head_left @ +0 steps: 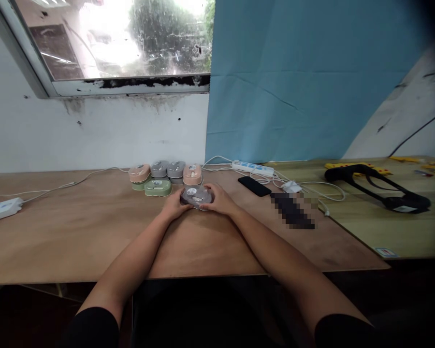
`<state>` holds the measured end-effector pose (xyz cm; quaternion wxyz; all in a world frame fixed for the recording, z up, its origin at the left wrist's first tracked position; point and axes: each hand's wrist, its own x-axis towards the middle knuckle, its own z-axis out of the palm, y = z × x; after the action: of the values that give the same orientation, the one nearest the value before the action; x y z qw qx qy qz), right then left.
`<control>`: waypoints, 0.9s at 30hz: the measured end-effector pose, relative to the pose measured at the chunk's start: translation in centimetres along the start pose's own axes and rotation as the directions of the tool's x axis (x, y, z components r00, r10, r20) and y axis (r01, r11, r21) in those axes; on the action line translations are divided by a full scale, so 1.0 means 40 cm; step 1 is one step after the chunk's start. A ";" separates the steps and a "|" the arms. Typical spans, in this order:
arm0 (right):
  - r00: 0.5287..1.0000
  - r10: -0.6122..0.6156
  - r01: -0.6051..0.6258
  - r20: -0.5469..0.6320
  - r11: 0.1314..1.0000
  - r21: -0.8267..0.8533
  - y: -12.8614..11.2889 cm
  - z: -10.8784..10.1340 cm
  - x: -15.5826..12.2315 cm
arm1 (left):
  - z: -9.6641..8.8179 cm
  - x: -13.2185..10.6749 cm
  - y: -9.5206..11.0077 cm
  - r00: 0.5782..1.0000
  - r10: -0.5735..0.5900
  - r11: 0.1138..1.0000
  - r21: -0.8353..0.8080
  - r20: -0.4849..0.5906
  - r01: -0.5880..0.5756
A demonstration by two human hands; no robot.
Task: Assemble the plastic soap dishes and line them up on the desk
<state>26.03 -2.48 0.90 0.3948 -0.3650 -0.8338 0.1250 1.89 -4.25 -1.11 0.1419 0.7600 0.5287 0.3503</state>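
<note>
A grey oval case with a white label (196,195) lies on the wooden table (94,232). My left hand (174,204) grips its left side and my right hand (219,198) grips its right side, fingers curled around it. Just behind stand several similar small cases: a pink one (139,172), two grey ones (167,168), a peach one (192,174) and a green one (158,187).
A white power strip (2,209) sits at the left edge, another (253,168) at the back with white cables. A black phone (254,186) lies right of my hands. A black curved device (380,187) rests on the lighter table to the right.
</note>
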 end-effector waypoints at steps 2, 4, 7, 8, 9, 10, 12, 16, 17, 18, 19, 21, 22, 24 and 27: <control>1.000 -0.017 0.016 -0.022 1.000 -0.005 -0.005 -0.002 -0.001 | -0.001 0.000 -0.002 1.000 0.010 1.000 -0.027 0.030 -0.009; 0.999 -0.027 0.026 -0.047 1.000 -0.006 -0.010 -0.003 -0.001 | 0.000 -0.001 -0.002 0.998 0.029 0.998 -0.057 0.047 -0.026; 0.995 -0.025 0.025 -0.096 1.000 -0.004 -0.019 0.001 -0.001 | 0.003 0.001 0.000 0.997 0.068 0.993 -0.098 0.035 -0.064; 0.994 -0.020 0.021 -0.111 1.000 0.004 -0.021 0.004 -0.001 | 0.004 0.003 0.000 0.997 0.083 0.992 -0.096 0.011 -0.081; 0.993 -0.012 0.014 -0.119 1.000 0.017 -0.022 0.008 -0.002 | 0.003 0.005 0.001 0.995 0.096 0.992 -0.084 -0.025 -0.098; 0.993 0.002 0.002 -0.118 0.999 0.032 -0.021 0.012 -0.002 | 0.002 0.008 0.001 0.992 0.104 0.992 -0.065 -0.070 -0.109; 0.997 0.033 -0.029 -0.070 0.998 0.059 -0.015 0.020 -0.004 | -0.004 0.013 0.001 0.981 0.102 0.994 -0.030 -0.163 -0.108; 0.991 0.081 -0.089 0.102 0.993 0.079 0.000 0.030 -0.006 | -0.018 0.016 -0.001 0.966 0.057 0.998 -0.012 -0.253 -0.062; 0.988 0.085 -0.096 0.127 0.992 0.080 0.002 0.030 -0.006 | -0.022 0.016 -0.001 0.963 0.045 0.999 -0.010 -0.267 -0.049; 0.986 0.088 -0.099 0.141 0.992 0.076 0.003 0.030 -0.006 | -0.025 0.016 -0.001 0.958 0.032 0.999 -0.008 -0.287 -0.036; 0.985 0.088 -0.099 0.147 0.993 0.068 0.004 0.030 -0.005 | -0.028 0.015 0.000 0.949 0.019 1.000 -0.008 -0.314 -0.022; 0.984 0.090 -0.097 0.152 0.995 0.035 0.003 0.028 -0.004 | -0.035 0.015 0.001 0.924 -0.007 1.000 -0.009 -0.381 0.004; 0.985 0.095 -0.097 0.147 0.995 0.013 0.004 0.026 -0.002 | -0.038 0.015 0.001 0.912 -0.025 1.000 -0.013 -0.409 0.021; 0.986 0.103 -0.099 0.133 0.994 -0.038 0.007 0.023 0.000 | -0.044 0.016 0.001 0.892 -0.082 0.997 -0.031 -0.445 0.077; 0.988 0.098 -0.085 0.117 0.990 -0.110 0.019 0.017 0.003 | -0.051 0.015 0.000 0.871 -0.200 0.979 -0.060 -0.448 0.194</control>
<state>25.87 -1.83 0.15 0.3172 -0.4148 -0.8441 0.1214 0.63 -4.01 0.59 0.0552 0.5990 0.6196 0.5043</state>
